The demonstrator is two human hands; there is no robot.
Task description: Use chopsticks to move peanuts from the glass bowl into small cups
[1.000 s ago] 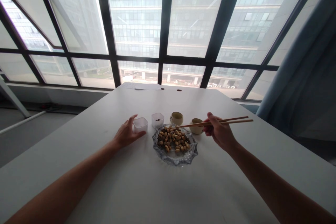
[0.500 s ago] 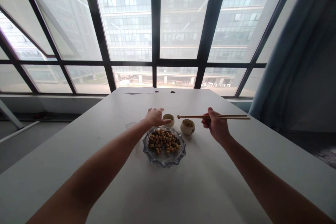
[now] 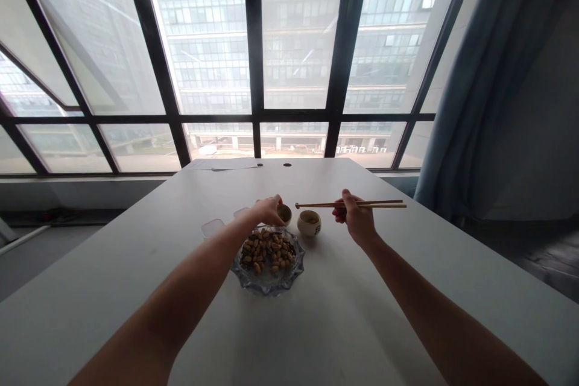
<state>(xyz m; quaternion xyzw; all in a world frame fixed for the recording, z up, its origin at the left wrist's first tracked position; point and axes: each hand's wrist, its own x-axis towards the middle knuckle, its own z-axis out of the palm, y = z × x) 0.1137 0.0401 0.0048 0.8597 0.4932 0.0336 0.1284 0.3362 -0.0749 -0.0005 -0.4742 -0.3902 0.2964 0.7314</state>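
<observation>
Left hand (image 3: 268, 211) closed on a cup (image 3: 284, 213) just right of mid-frame; thumb and fingers at its wall, mouth seemingly tipped right. Whether its base clears the table (image 3: 353, 325), cannot tell. Right hand (image 3: 359, 221) grips chopsticks (image 3: 319, 204), tips together on a small piece (image 3: 297, 205), level across, right of centre. Piece hangs just beyond the held cup's right edge, above and left of the second cup (image 3: 309, 224); too small to name. Nuts (image 3: 266, 249) fill much of the glass dish (image 3: 268, 291), lower centre; two clear boxes (image 3: 212, 228) left of it, the farther partly behind the left arm.

Step, as I judge it: pinched piece carried, cup being brought to meet it. Next move calls for tips kept pressed, cup mouth under the piece, then an easy release.

Against half a second ago: left hand spread beside the cup then, wrapped on it now; piece still pinched; both boxes now show.
</observation>
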